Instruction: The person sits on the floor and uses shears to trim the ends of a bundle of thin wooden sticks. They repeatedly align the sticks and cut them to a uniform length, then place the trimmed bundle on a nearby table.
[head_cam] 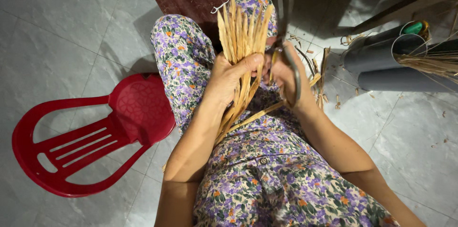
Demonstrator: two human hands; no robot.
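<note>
Here the left hand [229, 76] is closed around a bundle of pale tan dried straw strips [243, 31] standing upright over the lap, while the right hand [286, 76], just beside it, grips grey metal scissors [292, 72] pointing upward alongside.

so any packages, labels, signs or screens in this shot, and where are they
No packages, labels, signs or screens show.
Nearest to a container: grey tubes, lying on the floor at upper right, round and open-ended.
Green cap-like piece, behind the tubes' rims; too small to tell more.
Left hand grips a bundle of tan strips; right hand holds scissors.
</note>
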